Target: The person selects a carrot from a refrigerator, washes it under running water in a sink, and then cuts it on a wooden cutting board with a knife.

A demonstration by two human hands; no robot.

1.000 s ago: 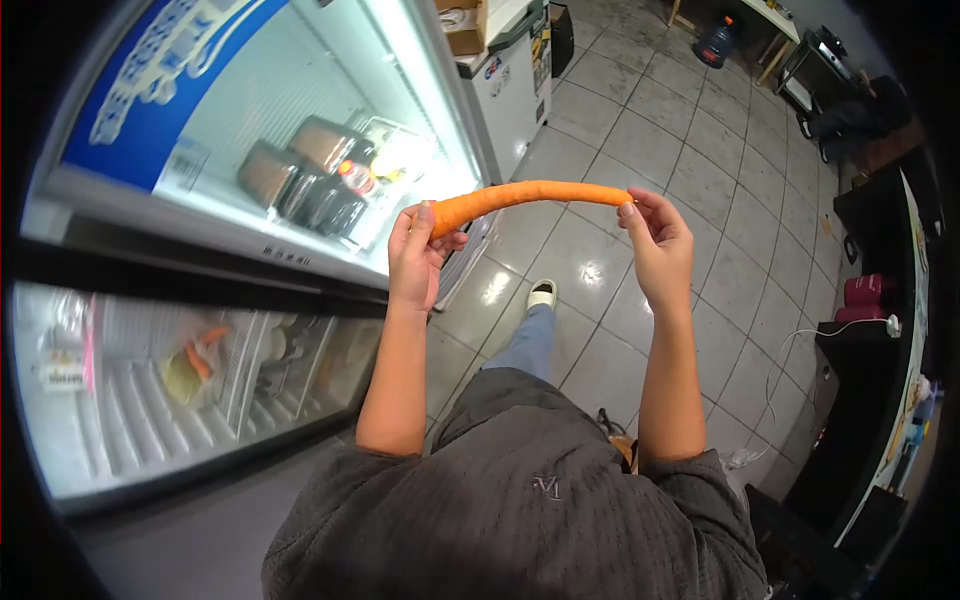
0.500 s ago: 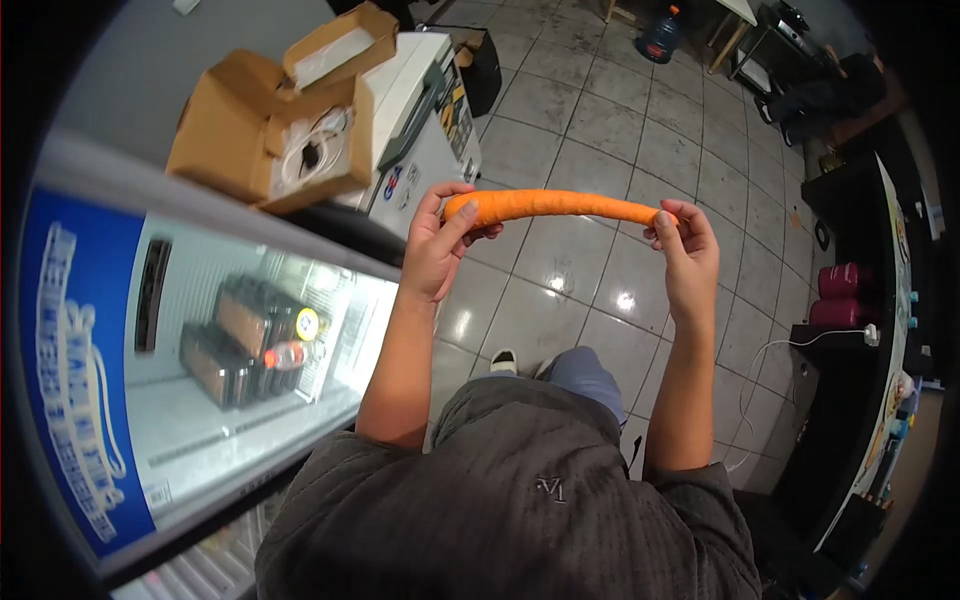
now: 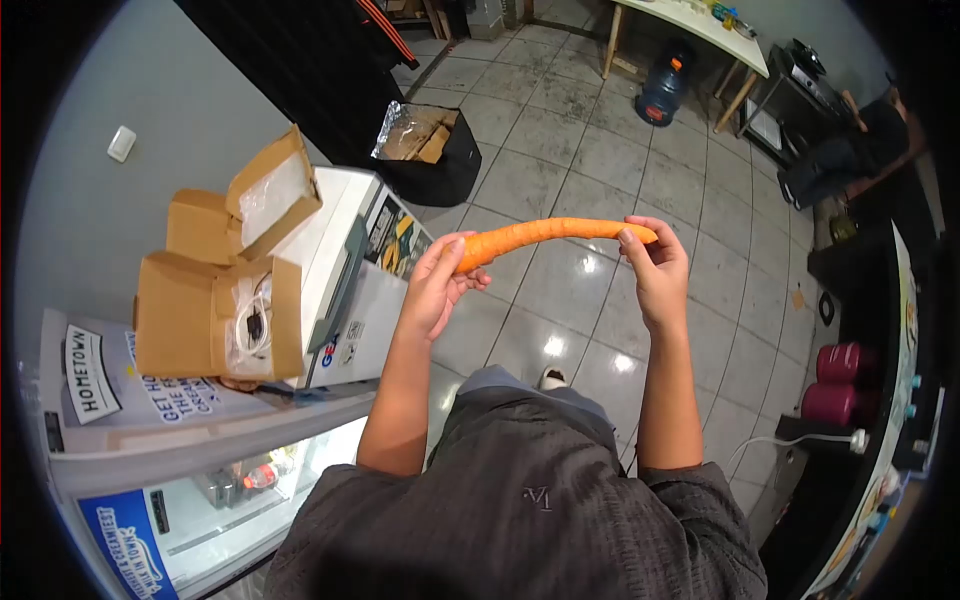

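Note:
A long, slightly curved orange carrot (image 3: 550, 230) is stretched level between my two hands, above the tiled floor. My left hand (image 3: 440, 280) pinches its thick end, thumb on top and the other fingers beneath. At the thin end, my right hand (image 3: 656, 262) grips near the tip with the thumb in front and the fingers behind; the pointed tip shows beside the thumb. Both hands are closed on the carrot, and nothing else is in them.
On the left are a lit glass-front fridge (image 3: 230, 510) and a white chest freezer (image 3: 350, 290) with an open cardboard box (image 3: 180, 320). A black bag (image 3: 450, 165) and a water jug (image 3: 664, 90) stand on the floor. A seated person (image 3: 850, 150) is far right, beyond a dark counter (image 3: 850, 270).
The view has swung up and forward, so the fridge sits lower and more of the room shows. Both hands still hold the carrot, which now slopes up from its thick end.

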